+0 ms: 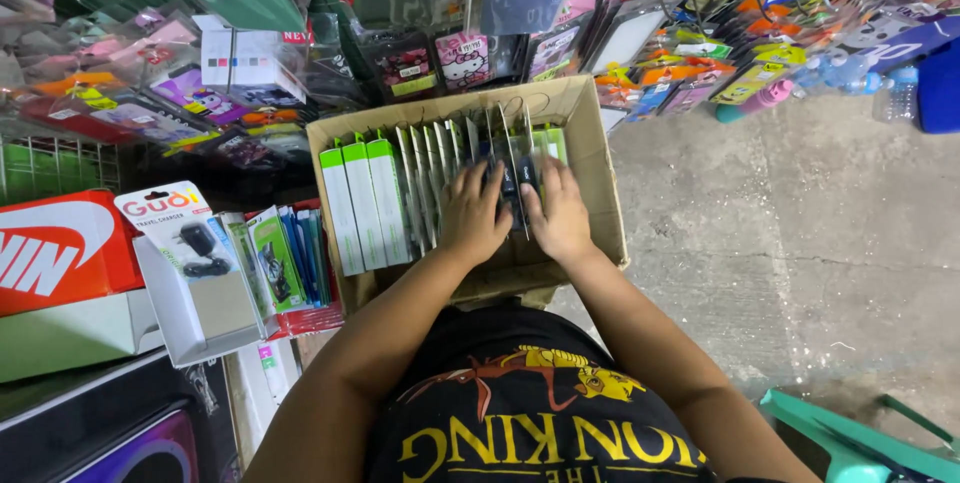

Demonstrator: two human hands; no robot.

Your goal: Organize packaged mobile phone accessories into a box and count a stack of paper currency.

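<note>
An open cardboard box (pixel 600 178) rests on my lap, filled with several upright flat packages in clear plastic and green-and-white cartons (pixel 362 205) on its left side. My left hand (pixel 472 213) presses into the row of clear packages (pixel 430 178) near the middle. My right hand (pixel 556 213) lies right beside it, fingers on the same row, with a dark package (pixel 508 181) between the two hands. Both hands have fingers bent down among the packages, parting them.
A white display box with a charger pack (pixel 195 273) and a red shoebox (pixel 60 248) stand at the left. Hanging phone accessories (pixel 440 53) cover racks ahead. Concrete floor (pixel 800 233) spreads to the right, and a teal plastic stool (pixel 860 443) sits at the bottom right.
</note>
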